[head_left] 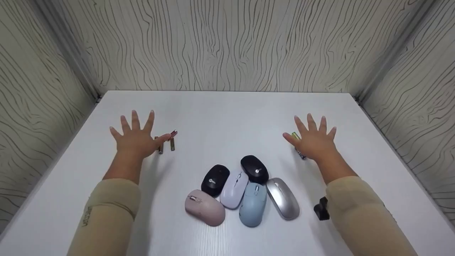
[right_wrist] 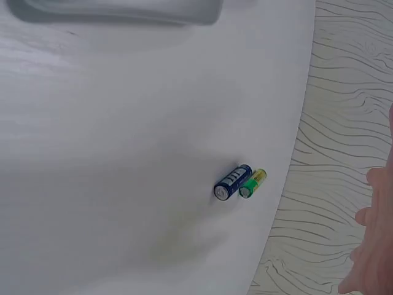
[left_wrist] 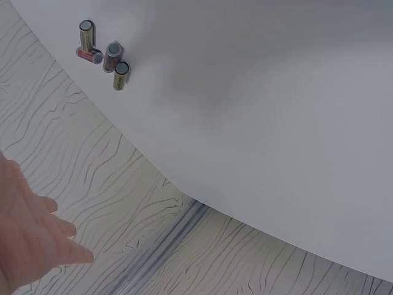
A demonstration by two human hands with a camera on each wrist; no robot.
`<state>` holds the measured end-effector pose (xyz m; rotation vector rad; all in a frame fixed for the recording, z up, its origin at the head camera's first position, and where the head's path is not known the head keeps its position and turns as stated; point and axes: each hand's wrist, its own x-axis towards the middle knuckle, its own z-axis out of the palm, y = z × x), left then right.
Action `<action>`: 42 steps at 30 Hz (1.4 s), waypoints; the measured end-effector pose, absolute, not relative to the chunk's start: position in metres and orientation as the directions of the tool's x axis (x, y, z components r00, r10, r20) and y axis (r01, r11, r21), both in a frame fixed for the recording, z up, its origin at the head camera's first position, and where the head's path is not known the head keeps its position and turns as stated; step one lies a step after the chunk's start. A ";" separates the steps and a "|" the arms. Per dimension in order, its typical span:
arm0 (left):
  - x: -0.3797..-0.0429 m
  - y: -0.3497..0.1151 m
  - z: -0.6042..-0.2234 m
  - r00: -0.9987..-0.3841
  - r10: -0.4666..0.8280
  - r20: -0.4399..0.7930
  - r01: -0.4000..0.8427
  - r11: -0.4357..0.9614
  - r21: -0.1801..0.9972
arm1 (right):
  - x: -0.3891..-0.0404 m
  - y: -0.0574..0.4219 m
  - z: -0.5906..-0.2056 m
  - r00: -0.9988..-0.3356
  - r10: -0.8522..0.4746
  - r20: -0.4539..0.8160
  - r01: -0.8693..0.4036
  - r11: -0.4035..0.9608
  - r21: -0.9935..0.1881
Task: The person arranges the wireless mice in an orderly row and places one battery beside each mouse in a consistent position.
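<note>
My left hand (head_left: 136, 141) is held above the table with its fingers spread, holding nothing. Partly hidden under its thumb are several small batteries (head_left: 172, 144); in the left wrist view a red battery (left_wrist: 112, 56) and gold ones (left_wrist: 86, 35) sit close together. Likewise spread and holding nothing, my right hand (head_left: 315, 143) hovers over a blue battery (right_wrist: 233, 182) and a green-yellow battery (right_wrist: 253, 183), which lie side by side. Between the forearms is a cluster of computer mice: pink (head_left: 205, 208), black (head_left: 215, 180), lavender (head_left: 234, 189), another black (head_left: 255, 169), light blue (head_left: 252, 205) and silver (head_left: 283, 198).
The white table (head_left: 227, 121) reaches back to a wood-grain patterned panel (head_left: 220, 46). Similar panels stand at the left (head_left: 32, 89) and right (head_left: 419, 78). Beside the right sleeve shows a small black object (head_left: 321, 210), partly covered by it.
</note>
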<state>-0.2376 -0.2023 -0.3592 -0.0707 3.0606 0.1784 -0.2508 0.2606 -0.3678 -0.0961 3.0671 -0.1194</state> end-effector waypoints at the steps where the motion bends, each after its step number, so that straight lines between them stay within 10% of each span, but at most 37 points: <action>1: -0.238 -0.200 -0.360 -0.997 -0.033 -0.075 -0.041 0.993 0.111 | -0.251 0.258 -0.370 -0.995 -0.073 -0.069 -0.068 0.994 -0.083; 24: -0.226 -0.145 -0.374 -0.994 0.071 -0.084 0.055 0.981 0.185 | -0.209 0.211 -0.421 -0.954 -0.298 -0.034 -0.276 0.916 -0.291; 42: -0.216 -0.127 -0.396 -0.985 0.135 -0.112 0.110 0.974 0.199 | -0.199 0.181 -0.428 -0.964 -0.224 -0.145 -0.154 0.910 -0.386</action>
